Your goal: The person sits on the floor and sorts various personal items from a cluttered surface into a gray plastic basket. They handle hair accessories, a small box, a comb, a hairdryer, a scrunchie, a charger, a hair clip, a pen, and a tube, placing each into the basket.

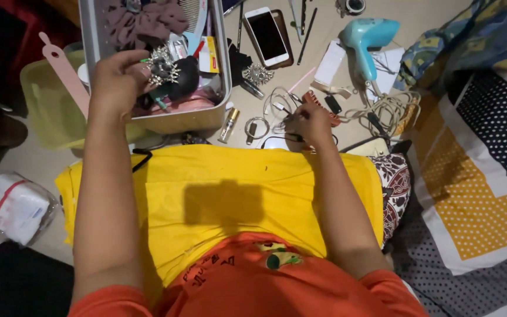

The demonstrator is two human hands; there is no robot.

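Note:
My left hand (pixel 114 82) is over the front of an open grey box (pixel 218 70) and grips a silver spiky hair ornament (pixel 163 68). The box holds a mauve scrunchie (pixel 148 23), a black pouch (pixel 184 76) and other small items. My right hand (pixel 311 121) reaches onto the floor beyond a yellow cushion (pixel 224 199), fingers pinched among thin cables (pixel 277 111) beside an orange comb-like clip (pixel 323 107). What the fingers hold is too small to make out.
On the floor lie a white phone on a brown case (pixel 267 35), a light blue hair dryer (pixel 366 41), a second silver ornament (pixel 257 74), a small gold bottle (pixel 229 123), pens and a tangle of cords (pixel 391 108). A patterned quilt (pixel 476 158) is right, a pale green tub (pixel 48 105) left.

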